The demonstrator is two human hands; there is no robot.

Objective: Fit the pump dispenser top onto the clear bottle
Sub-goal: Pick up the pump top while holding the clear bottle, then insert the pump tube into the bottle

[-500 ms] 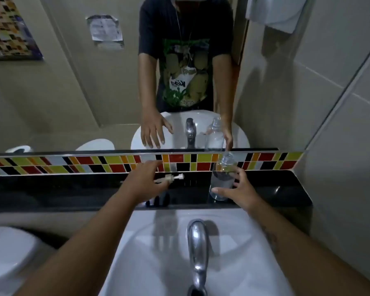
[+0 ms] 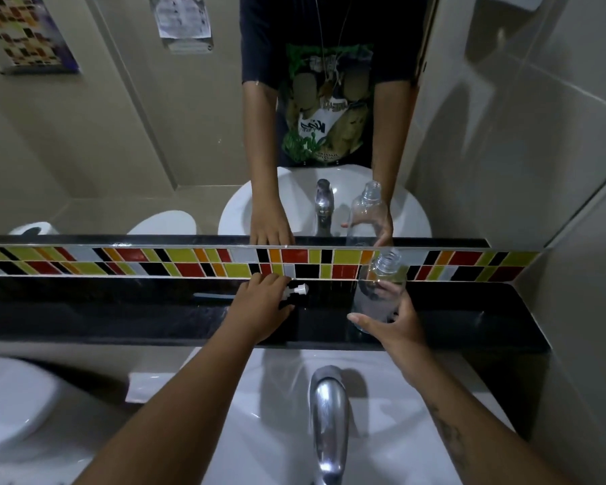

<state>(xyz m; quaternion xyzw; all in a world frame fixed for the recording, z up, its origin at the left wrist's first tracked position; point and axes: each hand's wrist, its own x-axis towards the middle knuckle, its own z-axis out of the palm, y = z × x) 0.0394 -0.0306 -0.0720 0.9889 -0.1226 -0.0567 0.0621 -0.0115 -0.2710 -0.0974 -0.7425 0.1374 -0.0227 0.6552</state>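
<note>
One bottle [image 2: 380, 292]; one pump [image 2: 296, 292] (lying flat).

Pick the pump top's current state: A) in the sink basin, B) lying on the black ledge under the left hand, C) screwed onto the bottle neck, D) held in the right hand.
B: the pump top lies on its side on the black ledge, its white head poking out from under the left hand, while the clear bottle in the right hand has a bare, open neck.
</note>
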